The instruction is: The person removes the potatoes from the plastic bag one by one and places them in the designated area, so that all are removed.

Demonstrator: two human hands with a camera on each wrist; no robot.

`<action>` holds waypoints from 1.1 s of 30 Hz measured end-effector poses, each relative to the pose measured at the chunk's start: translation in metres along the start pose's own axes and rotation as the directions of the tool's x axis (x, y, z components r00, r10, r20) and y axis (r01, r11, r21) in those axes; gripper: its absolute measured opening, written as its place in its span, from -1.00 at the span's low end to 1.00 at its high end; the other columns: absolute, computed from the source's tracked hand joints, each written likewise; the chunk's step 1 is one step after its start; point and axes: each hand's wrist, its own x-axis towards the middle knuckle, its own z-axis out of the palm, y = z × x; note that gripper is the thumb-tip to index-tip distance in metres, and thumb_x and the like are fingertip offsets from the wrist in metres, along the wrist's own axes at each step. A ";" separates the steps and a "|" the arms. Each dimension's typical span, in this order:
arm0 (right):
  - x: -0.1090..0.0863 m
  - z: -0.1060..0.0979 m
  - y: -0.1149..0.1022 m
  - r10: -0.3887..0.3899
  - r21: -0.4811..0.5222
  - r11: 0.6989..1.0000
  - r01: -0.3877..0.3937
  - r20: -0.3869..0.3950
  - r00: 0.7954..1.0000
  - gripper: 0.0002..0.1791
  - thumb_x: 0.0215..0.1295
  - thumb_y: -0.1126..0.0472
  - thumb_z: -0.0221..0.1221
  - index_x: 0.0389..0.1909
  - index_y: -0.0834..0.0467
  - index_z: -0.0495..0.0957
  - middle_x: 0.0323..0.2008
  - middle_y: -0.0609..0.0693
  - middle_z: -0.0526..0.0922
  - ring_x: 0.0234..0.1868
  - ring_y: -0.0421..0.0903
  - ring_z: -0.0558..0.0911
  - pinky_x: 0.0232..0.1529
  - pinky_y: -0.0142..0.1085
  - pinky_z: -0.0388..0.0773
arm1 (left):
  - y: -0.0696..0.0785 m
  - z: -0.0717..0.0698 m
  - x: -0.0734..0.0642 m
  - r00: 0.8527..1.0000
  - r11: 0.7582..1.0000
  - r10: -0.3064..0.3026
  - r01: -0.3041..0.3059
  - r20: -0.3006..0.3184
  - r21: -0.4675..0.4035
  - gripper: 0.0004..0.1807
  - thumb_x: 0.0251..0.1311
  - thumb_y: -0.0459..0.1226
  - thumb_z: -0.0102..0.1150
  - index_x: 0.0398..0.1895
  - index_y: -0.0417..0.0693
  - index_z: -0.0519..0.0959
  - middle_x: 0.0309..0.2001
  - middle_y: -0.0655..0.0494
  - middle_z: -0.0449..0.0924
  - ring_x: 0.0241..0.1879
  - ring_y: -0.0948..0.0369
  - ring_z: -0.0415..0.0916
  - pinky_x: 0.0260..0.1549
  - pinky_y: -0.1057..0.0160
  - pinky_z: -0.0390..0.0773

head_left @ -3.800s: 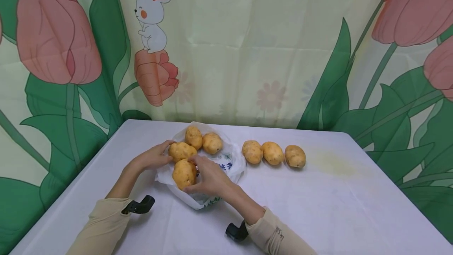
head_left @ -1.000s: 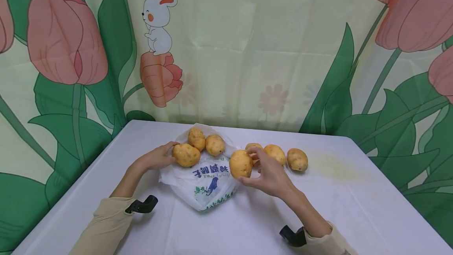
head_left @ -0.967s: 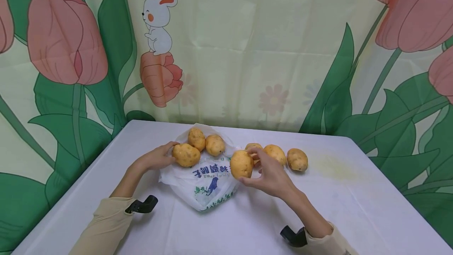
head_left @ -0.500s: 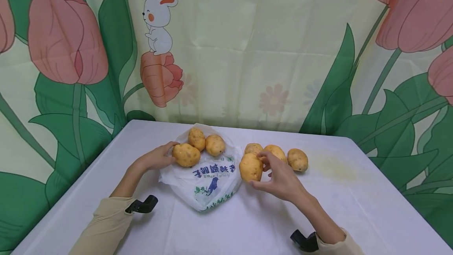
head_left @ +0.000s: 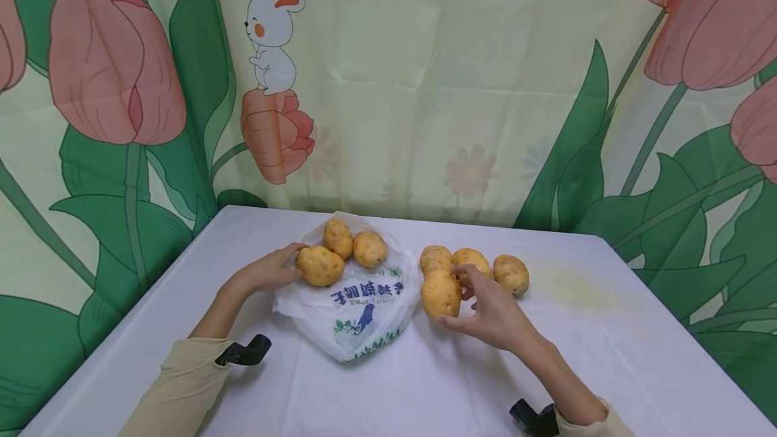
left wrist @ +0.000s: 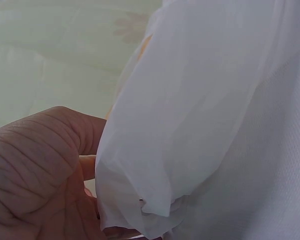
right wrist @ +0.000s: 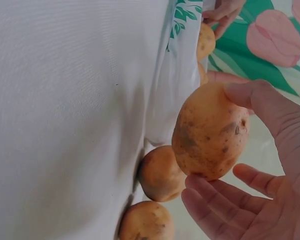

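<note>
Altogether seven potatoes [head_left: 441,294]: three on the bag [head_left: 367,305], three lined up on the tabletop [head_left: 637,336], one gripped by the right hand [head_left: 494,312], partly hiding that row; the left hand [head_left: 270,272] touches the bag's edge, grip unclear.

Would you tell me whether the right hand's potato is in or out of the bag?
Out: the right hand holds the potato right of the white plastic bag.

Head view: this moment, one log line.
right hand: pinches oval yellow-brown potato; left hand: at white plastic bag; in bag: three potatoes; beside bag: three more
</note>
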 end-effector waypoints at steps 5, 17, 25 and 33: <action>0.000 -0.002 0.001 0.028 -0.013 1.000 -0.027 0.049 0.998 -0.14 -0.05 -0.01 0.58 0.25 0.18 0.43 -0.01 0.00 0.67 -0.10 -0.08 0.65 -0.22 -0.29 0.59 | -0.001 0.000 0.001 1.000 1.000 0.000 0.000 0.002 0.001 -0.27 0.33 -0.28 0.05 0.53 -0.32 0.12 0.51 -0.46 0.09 0.49 -0.35 0.06 0.37 -0.36 0.18; -0.001 0.004 0.007 0.062 -0.046 0.997 -0.057 0.110 0.992 -0.14 -0.11 -0.02 0.61 0.21 0.19 0.46 -0.12 0.02 0.68 -0.12 -0.02 0.66 -0.16 -0.18 0.60 | -0.004 0.002 0.004 1.000 1.000 -0.013 0.013 0.007 -0.009 -0.26 0.34 -0.28 0.03 0.54 -0.32 0.11 0.52 -0.45 0.07 0.50 -0.35 0.05 0.38 -0.35 0.17; 0.000 0.004 0.007 0.067 -0.060 0.996 -0.060 0.117 0.991 -0.12 -0.07 -0.02 0.59 0.25 0.24 0.45 -0.05 0.05 0.67 -0.07 0.02 0.66 -0.10 -0.14 0.61 | -0.001 0.002 0.002 1.000 1.000 -0.012 0.012 0.005 -0.011 -0.26 0.33 -0.28 0.05 0.53 -0.32 0.11 0.52 -0.45 0.08 0.50 -0.35 0.05 0.38 -0.35 0.17; -0.002 0.003 0.006 0.072 -0.102 0.993 -0.060 0.118 0.990 -0.08 -0.04 -0.11 0.57 0.29 0.24 0.46 0.05 0.07 0.66 0.06 0.09 0.63 0.00 -0.01 0.60 | -0.003 0.002 0.004 1.000 1.000 -0.024 0.024 0.006 -0.016 -0.27 0.34 -0.28 0.03 0.55 -0.29 0.10 0.53 -0.44 0.07 0.50 -0.34 0.04 0.39 -0.35 0.16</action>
